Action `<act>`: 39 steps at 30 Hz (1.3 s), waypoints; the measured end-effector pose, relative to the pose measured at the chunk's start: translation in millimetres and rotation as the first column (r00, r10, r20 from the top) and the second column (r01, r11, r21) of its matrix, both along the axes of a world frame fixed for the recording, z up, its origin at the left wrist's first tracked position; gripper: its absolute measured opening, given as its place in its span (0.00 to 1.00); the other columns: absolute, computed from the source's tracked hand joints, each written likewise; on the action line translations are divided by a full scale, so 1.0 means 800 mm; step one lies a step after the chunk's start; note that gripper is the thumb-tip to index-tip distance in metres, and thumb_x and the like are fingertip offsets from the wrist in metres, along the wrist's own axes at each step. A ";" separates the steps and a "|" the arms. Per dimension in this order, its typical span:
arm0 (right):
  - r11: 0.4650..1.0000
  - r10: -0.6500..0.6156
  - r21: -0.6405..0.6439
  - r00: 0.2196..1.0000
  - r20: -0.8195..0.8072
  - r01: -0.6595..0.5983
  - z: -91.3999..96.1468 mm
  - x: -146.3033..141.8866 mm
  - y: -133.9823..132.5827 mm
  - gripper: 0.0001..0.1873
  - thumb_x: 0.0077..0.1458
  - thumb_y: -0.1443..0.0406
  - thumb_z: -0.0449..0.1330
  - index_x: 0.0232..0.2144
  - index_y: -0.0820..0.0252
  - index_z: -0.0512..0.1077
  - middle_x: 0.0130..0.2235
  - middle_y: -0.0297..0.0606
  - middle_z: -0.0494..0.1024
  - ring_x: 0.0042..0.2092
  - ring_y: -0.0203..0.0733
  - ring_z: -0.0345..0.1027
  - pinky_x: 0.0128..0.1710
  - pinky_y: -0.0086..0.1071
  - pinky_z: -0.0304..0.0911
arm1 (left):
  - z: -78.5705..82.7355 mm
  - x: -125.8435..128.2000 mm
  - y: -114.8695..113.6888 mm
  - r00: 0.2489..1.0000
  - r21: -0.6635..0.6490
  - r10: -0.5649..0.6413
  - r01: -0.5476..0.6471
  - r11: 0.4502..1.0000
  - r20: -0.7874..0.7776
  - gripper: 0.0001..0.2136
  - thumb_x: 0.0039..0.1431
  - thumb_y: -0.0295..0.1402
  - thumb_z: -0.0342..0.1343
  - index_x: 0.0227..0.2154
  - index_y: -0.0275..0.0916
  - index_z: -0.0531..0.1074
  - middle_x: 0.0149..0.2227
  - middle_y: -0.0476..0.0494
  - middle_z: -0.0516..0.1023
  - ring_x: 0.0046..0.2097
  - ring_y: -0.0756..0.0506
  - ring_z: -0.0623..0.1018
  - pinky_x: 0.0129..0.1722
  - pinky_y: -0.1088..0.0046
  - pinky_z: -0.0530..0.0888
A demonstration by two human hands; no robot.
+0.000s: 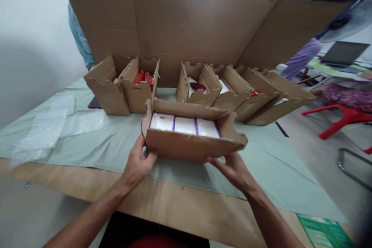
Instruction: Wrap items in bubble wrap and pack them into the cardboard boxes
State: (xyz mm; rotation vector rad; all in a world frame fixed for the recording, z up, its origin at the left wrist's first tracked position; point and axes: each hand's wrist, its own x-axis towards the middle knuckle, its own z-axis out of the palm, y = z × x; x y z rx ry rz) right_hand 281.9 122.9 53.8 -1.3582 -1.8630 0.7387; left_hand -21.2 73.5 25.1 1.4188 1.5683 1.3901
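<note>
An open cardboard tray box (188,145) sits on the pale green cloth (116,143) in front of me. Inside it lie three white packs (184,125) with purple edges, side by side. My left hand (138,162) grips the box's lower left corner, fingers curled round it. My right hand (234,168) holds the lower right edge, fingers under and against the front wall. Both hands are closed on the box.
Behind stand several similar open boxes (136,87) in a row, some holding red packs (143,77). A big cardboard sheet (186,27) rises at the back. Bubble wrap (43,131) lies left. A red chair (345,118) and another person's sleeve (302,56) are right.
</note>
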 end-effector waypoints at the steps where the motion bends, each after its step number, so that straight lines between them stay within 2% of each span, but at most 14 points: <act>1: 1.000 -0.013 0.003 1.000 -0.027 0.013 0.000 -0.007 0.021 0.24 0.51 0.47 0.67 0.42 0.58 0.77 0.42 0.46 0.85 0.41 0.56 0.79 0.40 0.46 0.76 | 0.003 -0.004 0.020 1.000 0.020 -0.013 0.013 1.000 -0.005 0.20 0.57 0.34 0.56 0.53 0.40 0.71 0.46 0.42 0.80 0.47 0.42 0.80 0.46 0.65 0.78; 4: 0.990 -0.128 0.055 0.987 -0.100 0.134 -0.006 -0.031 0.065 0.28 0.48 0.47 0.67 0.45 0.59 0.75 0.41 0.45 0.84 0.36 0.50 0.77 0.35 0.42 0.74 | 0.007 -0.021 0.071 0.988 0.075 -0.049 0.061 0.995 -0.148 0.29 0.59 0.34 0.54 0.64 0.40 0.64 0.58 0.37 0.77 0.54 0.40 0.79 0.55 0.58 0.77; 6: 0.977 -0.191 0.069 0.975 -0.112 0.199 -0.018 -0.043 0.071 0.28 0.50 0.47 0.65 0.46 0.59 0.74 0.42 0.46 0.83 0.36 0.48 0.76 0.34 0.41 0.73 | 0.005 -0.036 0.084 0.968 0.081 -0.033 0.055 0.995 -0.249 0.30 0.60 0.35 0.53 0.66 0.40 0.62 0.62 0.36 0.74 0.59 0.38 0.76 0.59 0.55 0.74; 8: 0.976 -0.214 0.029 0.973 -0.089 0.217 -0.034 -0.046 0.063 0.28 0.52 0.47 0.63 0.47 0.60 0.74 0.42 0.47 0.83 0.37 0.49 0.77 0.36 0.42 0.74 | -0.002 -0.056 0.077 0.948 0.072 0.000 0.025 0.997 -0.317 0.27 0.61 0.37 0.54 0.64 0.41 0.67 0.62 0.36 0.75 0.61 0.37 0.75 0.61 0.53 0.72; 10: 0.979 -0.203 -0.026 0.977 -0.061 0.202 -0.053 -0.042 0.050 0.27 0.53 0.48 0.62 0.49 0.60 0.74 0.42 0.48 0.84 0.39 0.50 0.78 0.39 0.44 0.74 | -0.010 -0.087 0.055 0.918 0.062 0.047 -0.024 0.998 -0.393 0.22 0.62 0.40 0.54 0.58 0.42 0.73 0.60 0.37 0.76 0.61 0.36 0.74 0.62 0.53 0.71; 14: 0.978 -0.206 -0.038 0.978 -0.033 0.205 -0.080 -0.029 0.039 0.24 0.54 0.50 0.62 0.48 0.57 0.75 0.41 0.45 0.85 0.40 0.51 0.79 0.43 0.45 0.74 | -0.020 -0.179 0.014 0.813 0.038 0.202 -0.218 0.975 -0.546 0.17 0.60 0.42 0.52 0.46 0.42 0.79 0.54 0.34 0.78 0.59 0.32 0.74 0.64 0.46 0.67; 18: 0.970 -0.243 -0.028 0.970 -0.014 0.243 -0.088 -0.025 0.048 0.23 0.54 0.49 0.61 0.45 0.58 0.76 0.38 0.45 0.85 0.38 0.51 0.80 0.42 0.45 0.74 | -0.021 -0.260 0.013 0.687 0.010 0.289 -0.379 0.925 -0.666 0.20 0.57 0.40 0.51 0.47 0.36 0.77 0.56 0.27 0.76 0.62 0.26 0.70 0.64 0.39 0.62; 20: 0.972 -0.236 -0.023 0.971 -0.024 0.235 -0.090 -0.024 0.051 0.23 0.54 0.49 0.61 0.46 0.57 0.76 0.40 0.45 0.86 0.39 0.51 0.80 0.43 0.45 0.74 | -0.024 -0.274 0.021 0.651 -0.016 0.276 -0.405 0.914 -0.707 0.20 0.57 0.39 0.52 0.48 0.36 0.77 0.57 0.26 0.75 0.63 0.25 0.69 0.64 0.38 0.62; 22: 0.972 -0.233 -0.020 0.972 -0.026 0.232 -0.093 -0.023 0.052 0.24 0.54 0.49 0.62 0.46 0.57 0.76 0.41 0.45 0.86 0.40 0.52 0.81 0.43 0.45 0.74 | -0.030 -0.269 0.025 0.636 -0.047 0.227 -0.384 0.922 -0.738 0.19 0.58 0.41 0.53 0.48 0.39 0.77 0.59 0.30 0.76 0.63 0.27 0.70 0.64 0.40 0.63; 26: 0.971 -0.239 -0.018 0.971 0.002 0.239 -0.096 -0.021 0.052 0.24 0.53 0.48 0.61 0.46 0.57 0.76 0.42 0.46 0.86 0.42 0.54 0.81 0.46 0.47 0.74 | -0.038 -0.252 0.020 0.619 -0.072 0.154 -0.324 0.943 -0.770 0.18 0.61 0.45 0.53 0.49 0.45 0.78 0.61 0.40 0.76 0.64 0.34 0.72 0.64 0.51 0.66; 28: 0.968 -0.252 -0.018 0.968 0.008 0.252 -0.096 -0.021 0.052 0.25 0.53 0.48 0.61 0.46 0.57 0.75 0.42 0.46 0.86 0.42 0.54 0.81 0.46 0.46 0.74 | -0.035 -0.263 0.015 0.596 -0.060 0.198 -0.384 0.921 -0.778 0.20 0.62 0.43 0.50 0.51 0.42 0.78 0.59 0.37 0.77 0.62 0.34 0.73 0.63 0.52 0.68; 30: 0.964 -0.262 -0.032 0.965 0.017 0.263 -0.095 -0.021 0.052 0.26 0.52 0.47 0.60 0.46 0.57 0.75 0.41 0.45 0.86 0.41 0.54 0.81 0.45 0.46 0.74 | -0.026 -0.287 0.010 0.564 -0.049 0.259 -0.472 0.880 -0.784 0.21 0.61 0.40 0.48 0.50 0.38 0.77 0.56 0.33 0.79 0.59 0.32 0.75 0.62 0.51 0.69; 36: 0.948 -0.305 -0.070 0.948 0.096 0.312 -0.088 -0.023 0.054 0.28 0.48 0.45 0.60 0.45 0.56 0.75 0.39 0.44 0.85 0.42 0.57 0.80 0.46 0.49 0.73 | 0.017 -0.368 -0.003 0.486 -0.062 0.355 -0.654 0.754 -0.798 0.23 0.59 0.34 0.46 0.53 0.36 0.77 0.49 0.34 0.80 0.48 0.36 0.80 0.55 0.57 0.75; 39: 0.945 -0.308 -0.081 0.946 0.103 0.317 -0.088 -0.023 0.056 0.29 0.47 0.45 0.60 0.45 0.55 0.75 0.39 0.44 0.86 0.42 0.58 0.80 0.46 0.48 0.73 | 0.029 -0.385 -0.007 0.438 -0.051 0.374 -0.703 0.710 -0.817 0.21 0.58 0.38 0.51 0.50 0.35 0.78 0.52 0.28 0.78 0.55 0.29 0.76 0.58 0.47 0.71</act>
